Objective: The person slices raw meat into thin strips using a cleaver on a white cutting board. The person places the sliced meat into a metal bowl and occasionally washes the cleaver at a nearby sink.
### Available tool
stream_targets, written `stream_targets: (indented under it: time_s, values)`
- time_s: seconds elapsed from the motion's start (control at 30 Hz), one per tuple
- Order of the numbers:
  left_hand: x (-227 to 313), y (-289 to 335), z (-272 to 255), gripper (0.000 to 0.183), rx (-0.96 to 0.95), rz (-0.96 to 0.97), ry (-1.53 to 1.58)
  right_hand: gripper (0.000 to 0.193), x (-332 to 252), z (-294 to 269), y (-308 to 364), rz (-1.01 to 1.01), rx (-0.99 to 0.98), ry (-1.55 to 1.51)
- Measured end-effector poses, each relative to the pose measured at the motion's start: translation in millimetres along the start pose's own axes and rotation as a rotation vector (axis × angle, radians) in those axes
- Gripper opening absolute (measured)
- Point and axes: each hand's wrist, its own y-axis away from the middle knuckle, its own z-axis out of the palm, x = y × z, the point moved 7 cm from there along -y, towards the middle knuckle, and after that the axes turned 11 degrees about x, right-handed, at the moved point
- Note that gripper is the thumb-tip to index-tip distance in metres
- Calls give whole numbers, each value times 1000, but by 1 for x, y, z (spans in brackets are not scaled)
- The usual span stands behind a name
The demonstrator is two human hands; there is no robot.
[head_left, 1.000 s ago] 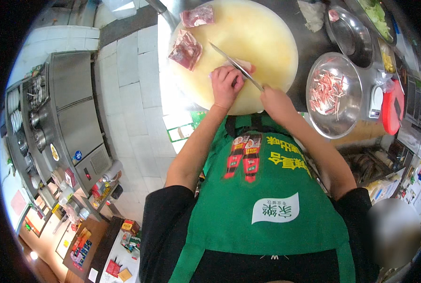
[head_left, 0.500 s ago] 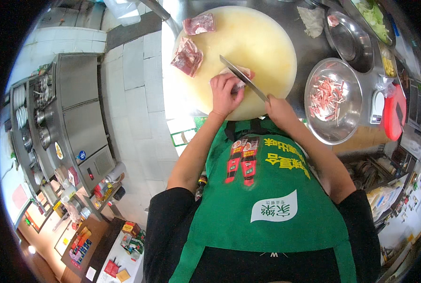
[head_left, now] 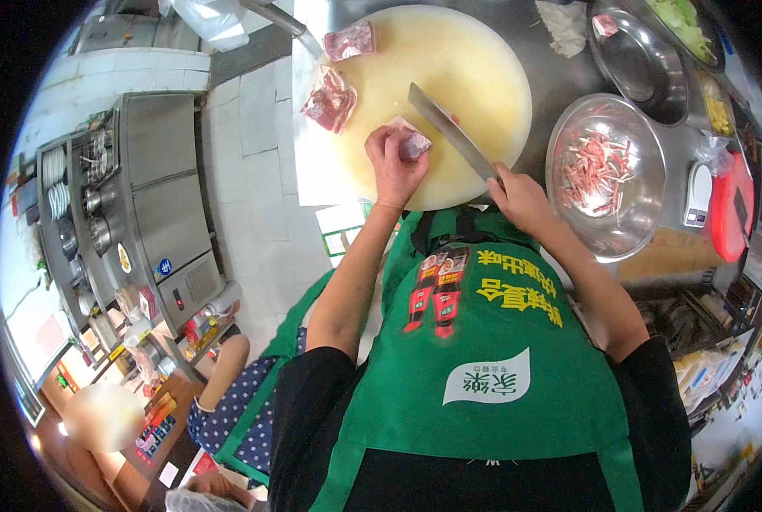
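My left hand (head_left: 393, 168) is closed around a block of raw meat (head_left: 412, 143) with a pale fatty edge, holding it on the round, pale yellow chopping board (head_left: 475, 60). In my right hand (head_left: 522, 201) is the handle of a kitchen knife (head_left: 456, 134). Its blade points away to the left and stands apart from the block, on its right side. Behind the blade a bit of cut meat (head_left: 455, 118) peeks out, mostly hidden. Two more raw chunks rest at the board's far left: an upper piece (head_left: 351, 40) and a lower piece (head_left: 329, 100).
A steel bowl (head_left: 566, 141) of red and white meat strips stands right of the board. Beyond it are a steel basin (head_left: 654, 90), a crumpled cloth (head_left: 564, 27), a white scale (head_left: 697, 193) and a red board (head_left: 731, 230). Another person's patterned sleeve (head_left: 242, 414) shows at lower left.
The knife has moved right, away from the meat block. My left hand has shifted slightly left with the block. Another person has come into view at lower left.
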Motion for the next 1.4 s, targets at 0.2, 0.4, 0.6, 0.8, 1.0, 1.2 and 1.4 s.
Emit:
stream_targets:
  time_s: [0.2,0.4,0.6,0.8,1.0,1.2,1.4]
  values:
    - [0,6,-3,52,-27,-31,19,28,3,-2,-1,3,25,119]
    - [7,-18,-9,46,-154,86,101,19,-8,-1,2,-66,103,158]
    - [13,-13,-10,25,-63,74,58,16,-40,-16,16,-121,181,137]
    - [11,-11,-3,22,25,130,-36,15,-66,-26,26,-157,164,190]
    - [6,-10,-2,24,59,148,-45,16,-70,-25,33,-41,-9,334]
    - [6,-11,-4,24,75,152,29,15,-81,-5,6,-3,-105,431]
    - [2,-16,-2,24,80,121,-7,17,-81,38,-42,-39,-65,428]
